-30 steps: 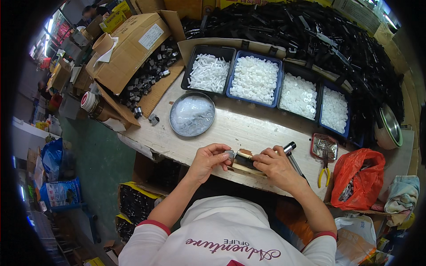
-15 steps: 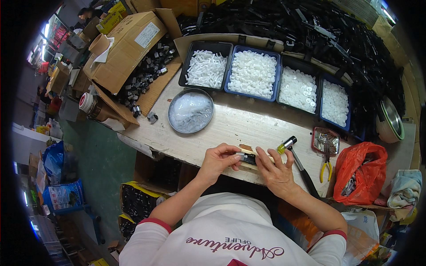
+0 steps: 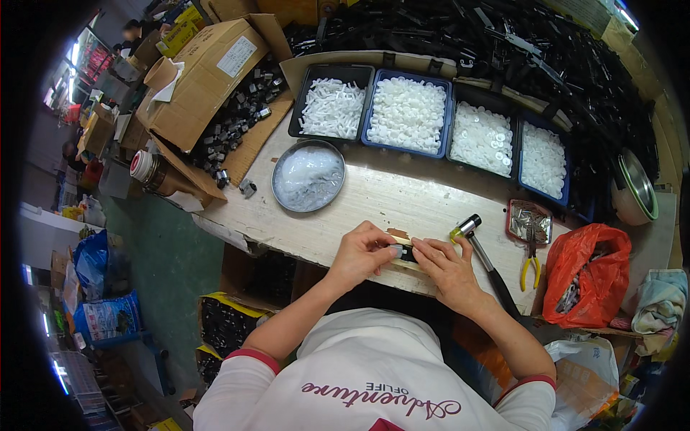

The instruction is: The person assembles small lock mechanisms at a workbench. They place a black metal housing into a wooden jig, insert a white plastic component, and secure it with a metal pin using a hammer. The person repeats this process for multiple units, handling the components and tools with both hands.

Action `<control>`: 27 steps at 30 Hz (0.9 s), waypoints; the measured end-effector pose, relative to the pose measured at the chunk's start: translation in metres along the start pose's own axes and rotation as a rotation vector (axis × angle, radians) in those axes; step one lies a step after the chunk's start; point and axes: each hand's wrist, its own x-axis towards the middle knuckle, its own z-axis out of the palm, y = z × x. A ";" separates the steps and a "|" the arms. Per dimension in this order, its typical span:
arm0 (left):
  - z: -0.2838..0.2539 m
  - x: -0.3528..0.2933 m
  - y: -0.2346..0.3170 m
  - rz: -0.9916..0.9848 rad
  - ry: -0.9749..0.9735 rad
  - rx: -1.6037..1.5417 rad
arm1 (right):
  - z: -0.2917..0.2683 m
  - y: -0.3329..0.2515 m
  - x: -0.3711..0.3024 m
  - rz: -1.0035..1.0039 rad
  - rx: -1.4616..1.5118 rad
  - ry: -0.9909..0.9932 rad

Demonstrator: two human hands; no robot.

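At the table's front edge, my left hand (image 3: 361,253) pinches a small silver metal part (image 3: 396,250) between thumb and fingertips. The silver part touches the end of a black piece (image 3: 408,253), which lies on a pale strip (image 3: 405,265) at the edge. My right hand (image 3: 447,269) rests over the other end of the black piece, its fingers close together and hiding most of it. Just right of that hand lies a hammer (image 3: 483,253) with a black-and-yellow head and dark grip.
Four bins of white plastic parts (image 3: 406,115) line the back. A round metal dish (image 3: 276,188) holds whitish, wet-looking stuff. Silver and black parts (image 3: 241,118) spill from a carton (image 3: 205,79). Yellow-handled pliers (image 3: 530,269), a small red tray (image 3: 511,223) and a red bag (image 3: 596,266) are at right.
The silver part has shifted slightly right against the black piece. My right hand's fingers, spread before, have come together and lower over the black piece.
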 end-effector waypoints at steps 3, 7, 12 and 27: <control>0.006 0.006 -0.009 0.294 0.078 0.453 | -0.004 0.004 0.001 0.009 0.049 -0.031; -0.002 0.011 -0.015 0.127 0.021 0.261 | -0.010 0.006 0.003 0.028 0.124 -0.082; -0.008 0.006 -0.025 0.257 0.026 0.264 | -0.011 0.006 0.004 0.033 0.154 -0.089; -0.019 0.021 -0.008 0.983 -0.264 0.917 | -0.003 -0.007 0.002 0.032 -0.117 -0.031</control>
